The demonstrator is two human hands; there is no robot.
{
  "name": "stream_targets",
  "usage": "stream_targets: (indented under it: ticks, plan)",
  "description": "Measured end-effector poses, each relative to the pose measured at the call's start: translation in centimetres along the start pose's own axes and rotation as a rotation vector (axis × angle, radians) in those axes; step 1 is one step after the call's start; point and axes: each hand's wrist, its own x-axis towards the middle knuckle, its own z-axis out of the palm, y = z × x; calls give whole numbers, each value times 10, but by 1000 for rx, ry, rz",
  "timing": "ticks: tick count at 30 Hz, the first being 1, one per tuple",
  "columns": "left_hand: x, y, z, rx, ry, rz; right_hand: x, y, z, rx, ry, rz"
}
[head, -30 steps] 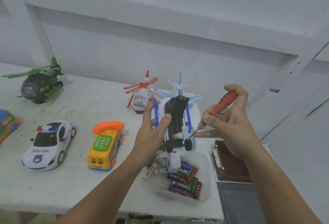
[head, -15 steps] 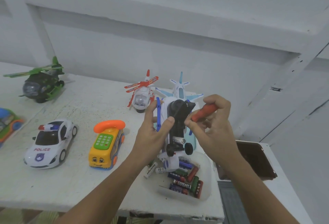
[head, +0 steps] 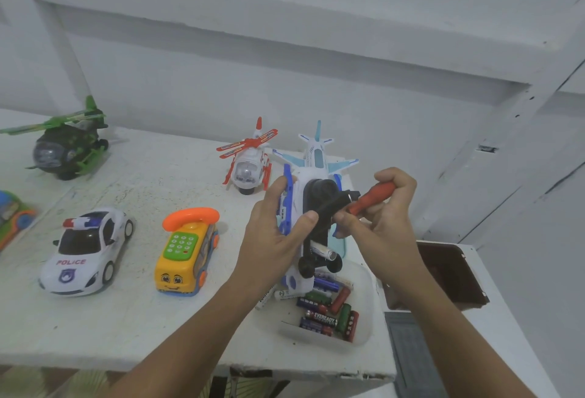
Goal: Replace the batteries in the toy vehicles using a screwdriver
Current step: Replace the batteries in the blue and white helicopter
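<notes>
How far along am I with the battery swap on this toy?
Done: the black cover looks prised up on the upturned white and blue toy. In hand: your left hand grips the toy, your right hand holds the red screwdriver. Left: a battery still sits inside; swap from the battery tub, reclose, then toys like the police car.

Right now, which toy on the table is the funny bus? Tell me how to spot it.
Look at the white table. Near its front edge, beside the police car, stands the bus. It is the only yellow toy, with a smiling face, a green keypad and an orange phone handset on top.
</notes>
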Motion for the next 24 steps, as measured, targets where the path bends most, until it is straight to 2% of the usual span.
stream_targets:
  ticks: [5, 16, 21, 24]
  plan:
    - [2, -3, 1, 17, -9, 21, -3, 3, 0, 10, -2, 72]
    - [3, -5, -8, -31, 16, 37, -3, 3, -18, 198, 33, 200]
    - [7, -1, -16, -179, 60, -58, 18, 12, -38, 321, 102, 394]
    - [13, -2, -23, -260, 91, -135, 35, 32, -50, 111, 75, 498]
